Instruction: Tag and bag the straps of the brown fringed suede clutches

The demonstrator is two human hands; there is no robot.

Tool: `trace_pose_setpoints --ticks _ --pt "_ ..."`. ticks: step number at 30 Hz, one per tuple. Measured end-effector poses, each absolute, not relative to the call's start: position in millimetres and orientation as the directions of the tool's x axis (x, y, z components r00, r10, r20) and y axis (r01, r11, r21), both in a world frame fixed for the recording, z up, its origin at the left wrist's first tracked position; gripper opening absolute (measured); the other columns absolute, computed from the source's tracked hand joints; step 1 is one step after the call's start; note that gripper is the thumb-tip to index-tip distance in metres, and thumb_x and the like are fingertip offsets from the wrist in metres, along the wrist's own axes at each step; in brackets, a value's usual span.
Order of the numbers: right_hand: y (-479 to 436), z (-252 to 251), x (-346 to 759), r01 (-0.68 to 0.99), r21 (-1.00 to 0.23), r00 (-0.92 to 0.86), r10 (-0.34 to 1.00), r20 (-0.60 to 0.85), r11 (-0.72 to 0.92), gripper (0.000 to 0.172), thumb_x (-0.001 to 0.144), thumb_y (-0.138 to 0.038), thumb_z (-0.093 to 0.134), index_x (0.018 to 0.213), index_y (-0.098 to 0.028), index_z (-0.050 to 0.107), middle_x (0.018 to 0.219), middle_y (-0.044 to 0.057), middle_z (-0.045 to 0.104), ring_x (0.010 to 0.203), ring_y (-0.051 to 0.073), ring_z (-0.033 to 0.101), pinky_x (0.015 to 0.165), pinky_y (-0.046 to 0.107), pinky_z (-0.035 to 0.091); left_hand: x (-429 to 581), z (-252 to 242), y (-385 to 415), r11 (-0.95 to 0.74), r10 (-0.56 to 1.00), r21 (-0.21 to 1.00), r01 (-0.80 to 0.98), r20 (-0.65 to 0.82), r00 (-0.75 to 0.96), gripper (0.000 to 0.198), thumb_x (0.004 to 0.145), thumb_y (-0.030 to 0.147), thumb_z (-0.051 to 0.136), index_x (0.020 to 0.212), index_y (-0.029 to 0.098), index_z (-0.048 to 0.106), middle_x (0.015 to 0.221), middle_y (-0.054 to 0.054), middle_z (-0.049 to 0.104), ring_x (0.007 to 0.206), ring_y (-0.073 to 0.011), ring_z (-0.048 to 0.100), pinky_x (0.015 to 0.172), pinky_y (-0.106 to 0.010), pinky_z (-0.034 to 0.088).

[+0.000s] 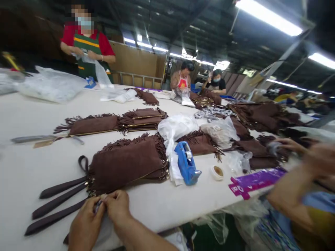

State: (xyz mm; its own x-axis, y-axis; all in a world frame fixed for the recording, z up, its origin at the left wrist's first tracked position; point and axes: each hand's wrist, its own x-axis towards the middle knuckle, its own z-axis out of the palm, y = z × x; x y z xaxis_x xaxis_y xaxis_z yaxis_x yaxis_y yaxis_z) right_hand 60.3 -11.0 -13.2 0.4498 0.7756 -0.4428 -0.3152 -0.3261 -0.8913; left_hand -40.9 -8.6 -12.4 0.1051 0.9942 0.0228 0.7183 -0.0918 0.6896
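Observation:
Close together at the table's near edge, my left hand (87,220) and my right hand (117,206) have their fingers pinched at the near corner of a stack of brown fringed pouches (128,162). A small greyish bit shows between the left fingers; its kind is hidden. Dark wrist straps (61,186) stick out to the left from the pouches' metal rings, and one strap runs under my left hand. What the right fingertips pinch is too small to make out.
A blue tape dispenser (186,164) and a small round tub (217,172) stand right of the pouches. Behind lie more fringed pouches (95,124), plastic bags (178,127) and a purple printed bag (258,181). A co-worker's arm (290,195) reaches in from the right; other people work across the table.

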Motion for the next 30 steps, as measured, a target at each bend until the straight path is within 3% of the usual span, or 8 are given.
trace_pose_setpoints --ticks 6,10,14,17,20,23,26,30 --pt "-25 -9 72 -0.344 -0.902 0.279 0.889 -0.363 -0.261 0.029 0.063 -0.043 0.072 0.065 -0.015 0.065 0.058 -0.001 0.059 0.055 0.010 0.046 0.053 0.021 0.037 -29 3 -11 0.122 0.987 0.960 0.252 -0.145 0.076 0.023 0.074 0.038 0.060 0.080 0.016 0.063 0.077 -0.004 0.066 0.073 -0.0200 0.060 0.067 -0.029 0.046" --pt "-40 -7 85 -0.407 -0.876 0.199 0.911 -0.360 -0.257 0.041 0.069 -0.050 0.068 0.093 -0.017 0.065 0.069 -0.001 0.062 0.054 0.009 0.046 0.053 0.021 0.038 -29 8 -10 0.230 0.971 0.969 0.090 -0.235 0.045 0.026 0.068 0.037 0.069 0.075 0.013 0.063 0.072 -0.003 0.065 0.064 -0.0167 0.058 0.059 -0.026 0.044" --pt "-49 -3 99 -0.421 -0.881 0.205 0.923 -0.326 -0.217 0.038 0.067 -0.047 0.072 0.088 -0.016 0.066 0.076 0.002 0.066 0.052 0.008 0.045 0.050 0.020 0.036 -31 18 -15 0.350 0.925 0.919 -0.183 -0.308 0.223 0.035 0.066 0.039 0.076 0.084 0.012 0.064 0.079 -0.007 0.068 0.071 -0.0178 0.061 0.066 -0.027 0.047" --pt "-46 -4 102 -0.409 -0.886 0.199 0.927 -0.318 -0.216 0.038 0.066 -0.047 0.073 0.086 -0.015 0.066 0.071 0.001 0.064 0.050 0.008 0.044 0.048 0.020 0.035 -36 27 -16 0.407 0.881 0.882 -0.235 -0.312 0.355 0.041 0.072 0.048 0.072 0.089 0.011 0.066 0.079 -0.008 0.068 0.072 -0.0184 0.063 0.069 -0.027 0.047" --pt "-43 -4 100 -0.370 -0.896 0.167 0.930 -0.326 -0.247 0.040 0.065 -0.050 0.073 0.083 -0.015 0.065 0.069 0.001 0.064 0.049 0.008 0.044 0.047 0.021 0.035 -47 32 -18 0.457 0.854 0.867 -0.198 -0.366 0.370 0.049 0.082 0.058 0.057 0.099 0.012 0.065 0.085 -0.010 0.069 0.072 -0.0180 0.064 0.067 -0.027 0.048" --pt "-42 -1 94 -0.231 -0.940 0.193 0.935 -0.297 -0.251 0.040 0.071 -0.054 0.068 0.084 -0.016 0.064 0.070 0.002 0.065 0.050 0.010 0.046 0.047 0.022 0.036 -66 30 -22 0.407 0.890 0.913 -0.028 -0.390 0.236 0.051 0.086 0.056 0.049 0.115 0.016 0.058 0.098 -0.011 0.069 0.079 -0.0204 0.065 0.068 -0.030 0.050" --pt "-40 2 87 -0.096 -0.971 0.243 0.941 -0.237 -0.220 0.039 0.072 -0.056 0.067 0.083 -0.018 0.064 0.065 0.000 0.063 0.050 0.012 0.047 0.047 0.023 0.036 -85 24 -25 0.142 0.987 0.940 0.310 -0.160 0.031 0.039 0.090 0.045 0.047 0.118 0.020 0.057 0.106 -0.009 0.067 0.089 -0.0226 0.064 0.079 -0.034 0.050" --pt "-26 -2 79 -0.193 -0.942 0.293 0.900 -0.322 -0.274 0.042 0.072 -0.059 0.067 0.068 -0.018 0.057 0.053 -0.003 0.053 0.045 0.010 0.041 0.043 0.022 0.031 -97 18 -14 -0.157 0.980 0.668 0.728 0.198 0.030 0.030 0.093 0.026 0.041 0.117 0.020 0.057 0.115 -0.010 0.062 0.109 -0.0243 0.055 0.098 -0.040 0.040"
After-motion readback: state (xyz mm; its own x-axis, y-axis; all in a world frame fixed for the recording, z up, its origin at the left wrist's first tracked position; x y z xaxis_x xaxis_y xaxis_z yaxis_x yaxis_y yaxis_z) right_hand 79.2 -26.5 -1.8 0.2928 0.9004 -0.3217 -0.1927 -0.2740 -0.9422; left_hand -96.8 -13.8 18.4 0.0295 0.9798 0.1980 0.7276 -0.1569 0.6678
